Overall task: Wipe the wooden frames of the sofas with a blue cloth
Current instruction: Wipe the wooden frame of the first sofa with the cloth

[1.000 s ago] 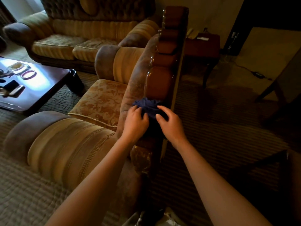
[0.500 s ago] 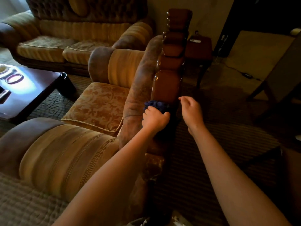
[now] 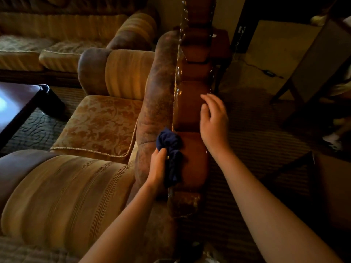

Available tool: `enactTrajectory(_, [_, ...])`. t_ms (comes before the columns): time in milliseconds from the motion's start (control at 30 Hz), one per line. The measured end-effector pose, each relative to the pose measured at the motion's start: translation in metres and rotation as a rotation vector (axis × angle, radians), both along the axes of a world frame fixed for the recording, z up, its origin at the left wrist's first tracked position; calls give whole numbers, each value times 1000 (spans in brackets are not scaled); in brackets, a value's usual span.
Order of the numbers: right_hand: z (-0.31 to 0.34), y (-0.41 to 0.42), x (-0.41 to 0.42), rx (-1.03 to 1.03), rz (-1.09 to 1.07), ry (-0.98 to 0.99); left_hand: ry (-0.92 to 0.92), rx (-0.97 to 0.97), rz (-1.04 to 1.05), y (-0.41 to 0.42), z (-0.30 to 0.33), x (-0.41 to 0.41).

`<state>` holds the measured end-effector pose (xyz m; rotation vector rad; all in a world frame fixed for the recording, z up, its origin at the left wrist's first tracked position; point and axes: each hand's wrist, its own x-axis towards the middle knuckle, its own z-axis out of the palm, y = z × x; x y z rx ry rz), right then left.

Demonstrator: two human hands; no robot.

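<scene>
Left hand (image 3: 158, 166) grips a bunched dark-blue cloth (image 3: 171, 156) against the glossy carved reddish-brown wooden top rail (image 3: 190, 107) of the gold armchair. Right hand (image 3: 213, 122), fingers loosely spread, hovers at or on the rail; contact is unclear. The cloth looks soft, light and best held wadded. The rail's far end is cut off; dim light hides its rear face.

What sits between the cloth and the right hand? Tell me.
Only bare wooden frame: the head view shows nothing else between the cloth, held by the left hand, and the right hand.
</scene>
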<state>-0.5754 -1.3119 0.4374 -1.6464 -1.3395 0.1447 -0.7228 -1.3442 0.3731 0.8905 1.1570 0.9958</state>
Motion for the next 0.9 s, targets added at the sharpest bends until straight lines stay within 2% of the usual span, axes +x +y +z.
enactTrajectory(133, [-22, 32, -20, 75, -87, -203, -67, 42, 22, 44, 30, 21])
enactTrajectory(233, [-38, 39, -22, 101, -169, -305, -143, -101, 76, 86, 20, 29])
enactTrajectory(300, [-40, 43, -21, 125, -181, -318, -144, -148, 82, 96, -5, 30])
enactTrajectory(500, [-40, 43, -20, 150, -166, -306, -16, -79, 42, 69, -4, 20])
enactTrajectory(633, [-40, 43, -19, 161, -158, -312, -44, -91, -35, 41, -10, 5])
enactTrajectory(800, [-39, 42, -21, 169, -159, -287, -127, -221, -10, 13, -9, -6])
enactTrajectory(900, [-39, 41, -20, 186, -134, -259, -192, -228, -73, 18, 16, 7])
